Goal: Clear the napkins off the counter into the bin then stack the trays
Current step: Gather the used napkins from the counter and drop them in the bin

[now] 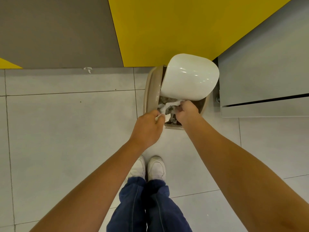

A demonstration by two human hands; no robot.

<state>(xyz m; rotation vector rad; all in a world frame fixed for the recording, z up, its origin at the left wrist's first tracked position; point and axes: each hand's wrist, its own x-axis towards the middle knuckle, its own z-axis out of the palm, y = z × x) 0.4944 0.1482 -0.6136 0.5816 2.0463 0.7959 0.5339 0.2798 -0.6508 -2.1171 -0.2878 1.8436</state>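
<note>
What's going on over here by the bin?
A person stands over a beige bin on the tiled floor, its white lid tilted open. The left hand holds a crumpled napkin at the near rim, and the right hand grips a second napkin over the opening. Paper waste lies inside. No trays are in view.

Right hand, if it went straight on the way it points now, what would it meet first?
Probably the rubbish in the bin, past the napkin that the right hand pinches; the lid hangs close above, depth unclear.
</note>
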